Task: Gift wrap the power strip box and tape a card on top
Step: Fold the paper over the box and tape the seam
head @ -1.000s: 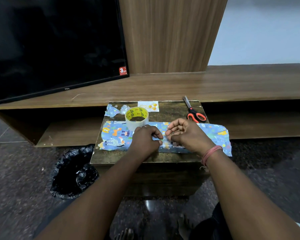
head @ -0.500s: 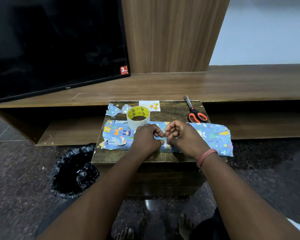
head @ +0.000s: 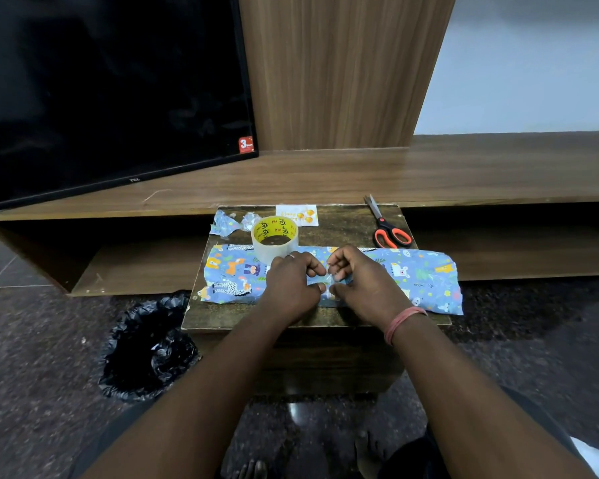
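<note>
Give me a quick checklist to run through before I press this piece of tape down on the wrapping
1. Tape piece held between the left hand and right hand: ok, both pinch it.
2. Tape over the wrapped box, near its middle: ok.
3. Paper seam closed under the tape: cannot tell, the hands hide it.
4. Paper ends folded in: not ok, both ends lie flat and open.
5. Tape roll within reach: ok, it stands just behind the left hand.
6. Card and scissors ready: ok, both lie on the far side of the small table.
</note>
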### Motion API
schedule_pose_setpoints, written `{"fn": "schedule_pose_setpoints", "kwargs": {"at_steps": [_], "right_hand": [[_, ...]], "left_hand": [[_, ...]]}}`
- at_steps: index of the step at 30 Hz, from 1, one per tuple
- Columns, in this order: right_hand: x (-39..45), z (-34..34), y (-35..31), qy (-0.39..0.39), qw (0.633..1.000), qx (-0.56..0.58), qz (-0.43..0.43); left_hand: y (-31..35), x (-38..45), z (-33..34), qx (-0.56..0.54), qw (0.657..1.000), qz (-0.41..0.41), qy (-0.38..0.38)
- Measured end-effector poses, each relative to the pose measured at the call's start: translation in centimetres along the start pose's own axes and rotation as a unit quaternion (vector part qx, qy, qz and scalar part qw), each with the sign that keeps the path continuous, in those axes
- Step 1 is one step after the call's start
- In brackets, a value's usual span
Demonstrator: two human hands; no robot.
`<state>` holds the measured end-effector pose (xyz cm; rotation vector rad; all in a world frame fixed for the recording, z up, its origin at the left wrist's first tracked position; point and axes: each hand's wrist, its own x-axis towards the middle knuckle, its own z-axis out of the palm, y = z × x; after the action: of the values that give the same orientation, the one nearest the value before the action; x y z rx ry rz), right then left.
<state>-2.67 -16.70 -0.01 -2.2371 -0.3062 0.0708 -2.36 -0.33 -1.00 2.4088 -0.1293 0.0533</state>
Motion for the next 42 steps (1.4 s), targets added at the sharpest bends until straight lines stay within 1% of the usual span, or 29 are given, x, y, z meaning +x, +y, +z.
{"fn": "schedule_pose_setpoints", "kwargs": {"at_steps": [5,8,12,17,21,25,29,34,37,42], "right_hand": [[0.4,-0.2,-0.2,-0.01,1.0,-0.019,0.003],[0.6,-0.5,-0.3,-0.01,0.999,-0.03,0.007],[1.4,-1.3,-0.6,-0.025,0.997,-0.047,0.05],[2.3,-1.5,-0.7,-0.04,0.995,-0.058,0.066],[2.9,-1.4,-0.7,-0.046,0.994,-0.028,0.098],[3.1,-1.7,-1.2,-0.07,0.989,0.001,0.131],[3.9,-2.2,-1.4,-0.093,0.977,0.059,0.184],[5.2,-2.1,-1.4,-0.12,0.969,0.042,0.21],[6.0,-2.2,-1.1,-0.107,0.971,0.025,0.213],[7.5,-2.5,-1.5,-0.124,0.963,-0.009,0.239]], "left_hand": [[-0.1,-0.1,-0.1,-0.034,0.999,-0.002,-0.005],[0.0,-0.1,-0.1,-0.019,1.0,0.006,0.0],[-0.2,-0.1,-0.2,-0.008,1.0,0.006,-0.015],[0.0,-0.1,-0.2,0.015,1.0,0.008,-0.012],[-0.1,0.1,-0.2,0.012,1.0,0.006,-0.02],[-0.3,0.4,-0.1,0.011,0.999,0.007,-0.029],[-0.5,0.5,0.0,0.011,0.999,0.001,-0.034],[-0.4,0.6,0.1,0.026,0.999,-0.004,-0.039],[-0.5,0.7,0.0,0.018,0.999,-0.007,-0.043],[-0.8,0.8,0.2,-0.007,0.999,-0.009,-0.044]]}}
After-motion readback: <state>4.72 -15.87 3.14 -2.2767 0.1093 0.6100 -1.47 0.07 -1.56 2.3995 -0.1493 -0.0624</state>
